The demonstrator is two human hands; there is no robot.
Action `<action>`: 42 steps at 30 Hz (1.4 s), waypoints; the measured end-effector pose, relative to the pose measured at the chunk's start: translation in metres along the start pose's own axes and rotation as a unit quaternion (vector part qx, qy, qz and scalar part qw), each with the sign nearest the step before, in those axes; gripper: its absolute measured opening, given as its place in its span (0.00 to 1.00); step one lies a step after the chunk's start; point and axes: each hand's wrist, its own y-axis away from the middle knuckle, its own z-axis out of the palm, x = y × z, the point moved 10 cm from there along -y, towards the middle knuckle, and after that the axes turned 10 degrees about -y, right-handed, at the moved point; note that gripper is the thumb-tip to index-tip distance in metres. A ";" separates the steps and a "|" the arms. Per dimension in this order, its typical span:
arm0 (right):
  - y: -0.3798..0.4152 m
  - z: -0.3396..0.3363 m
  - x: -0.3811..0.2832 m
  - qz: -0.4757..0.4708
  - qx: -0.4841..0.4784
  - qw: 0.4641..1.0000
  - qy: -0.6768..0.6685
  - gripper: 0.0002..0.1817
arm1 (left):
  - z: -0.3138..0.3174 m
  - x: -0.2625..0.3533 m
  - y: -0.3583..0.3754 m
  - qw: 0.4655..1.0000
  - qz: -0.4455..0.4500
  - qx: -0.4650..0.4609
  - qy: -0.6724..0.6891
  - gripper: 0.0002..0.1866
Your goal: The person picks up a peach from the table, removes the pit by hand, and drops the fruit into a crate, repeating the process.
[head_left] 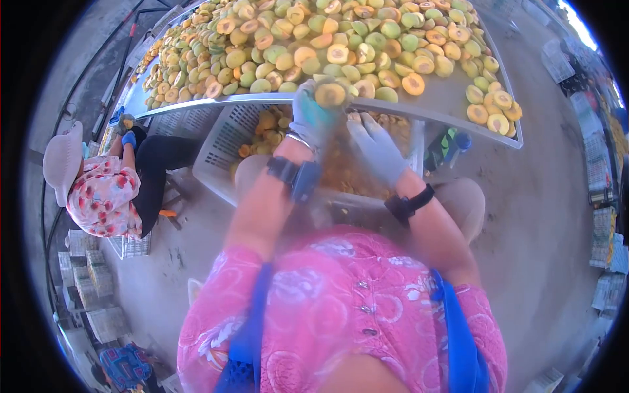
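My left hand [313,116], in a grey-blue glove, holds a halved peach [330,95] cut side up at the near edge of the metal tray [452,98]. My right hand [377,147], also gloved, hangs just below the tray edge over a white plastic crate [219,147] of fruit pieces, fingers apart and blurred, holding nothing I can make out. The tray is covered with several halved peaches [314,39], most lying cut side up.
A seated person in a white hat and floral shirt [98,190] works at the left beside the tray. Stacked white crates [92,281] stand at the lower left and more crates [606,229] along the right. Bare concrete floor lies around.
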 end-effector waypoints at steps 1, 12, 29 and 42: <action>0.001 -0.001 -0.004 0.001 0.003 1.000 -0.018 0.22 | 0.011 0.016 0.011 1.000 0.015 -0.014 0.014 0.21; -0.001 -0.015 0.000 -0.013 0.041 0.998 -0.042 0.19 | 0.058 -0.006 0.039 0.927 -0.161 -0.059 0.334 0.21; 0.021 0.007 0.019 0.086 -0.031 0.991 -0.097 0.26 | 0.067 0.046 0.061 0.941 -0.221 -0.064 0.247 0.23; 0.039 0.033 0.078 0.217 -0.139 0.909 -0.328 0.16 | 0.068 0.053 0.057 0.976 -0.030 -0.197 0.087 0.30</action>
